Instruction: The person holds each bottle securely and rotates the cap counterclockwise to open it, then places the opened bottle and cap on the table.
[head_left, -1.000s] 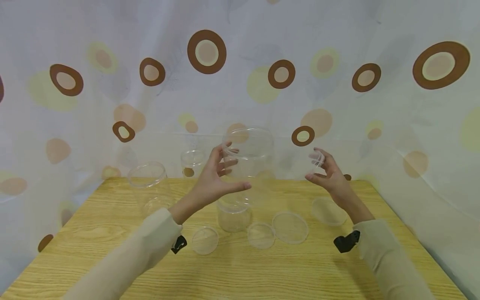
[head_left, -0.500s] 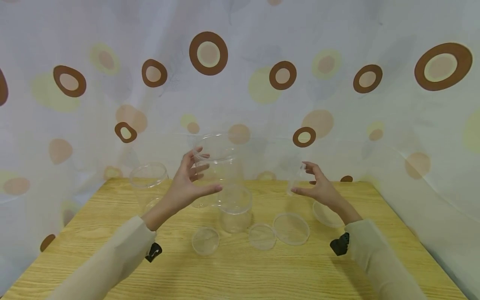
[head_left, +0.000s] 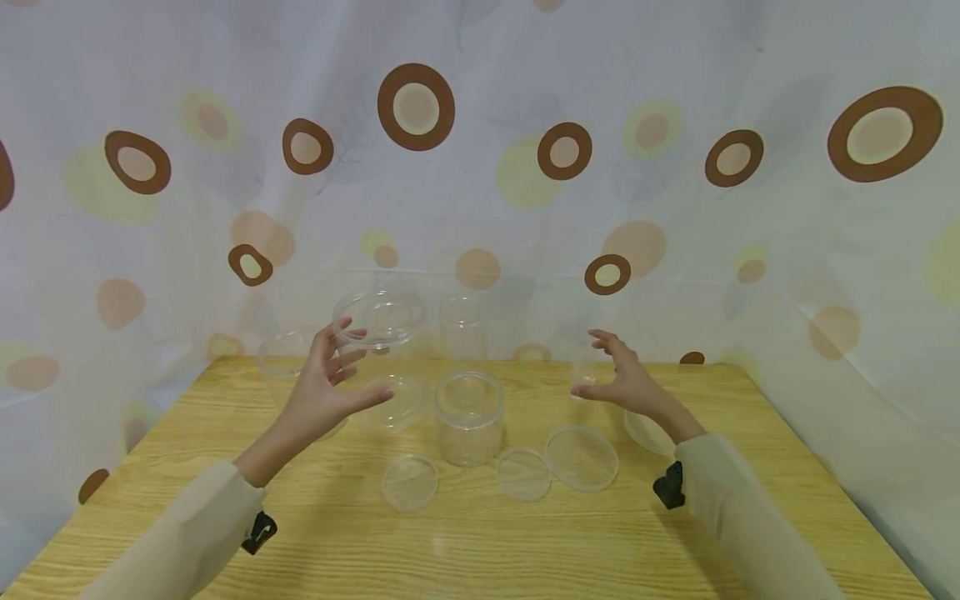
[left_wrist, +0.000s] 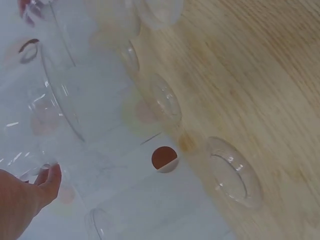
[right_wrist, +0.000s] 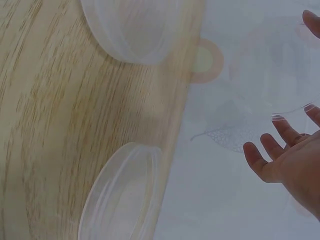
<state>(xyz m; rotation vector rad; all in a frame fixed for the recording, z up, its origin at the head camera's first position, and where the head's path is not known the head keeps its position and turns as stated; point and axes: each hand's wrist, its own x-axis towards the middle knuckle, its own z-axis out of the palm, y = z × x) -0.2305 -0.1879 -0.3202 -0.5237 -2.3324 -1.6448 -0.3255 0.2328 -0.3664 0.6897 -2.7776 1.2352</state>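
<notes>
With thumb and fingers spread round its side, my left hand holds a large clear plastic jar above the table, at left of centre; its rim faces up. In the left wrist view the fingers touch the clear wall. At the right, my right hand holds a clear round lid by its edge between thumb and fingers, tilted on edge. The lid is faint in the head view; in the right wrist view the fingertips meet its rim. A shorter clear jar stands upright between the hands.
Several clear lids lie flat on the wooden table, among them a left one, a middle one and a larger one. A tall narrow jar stands behind; another jar is partly behind the left hand.
My left hand has carried the large jar leftward and down, uncovering the tall narrow jar behind. My right hand has moved left and lower with the lid.
</notes>
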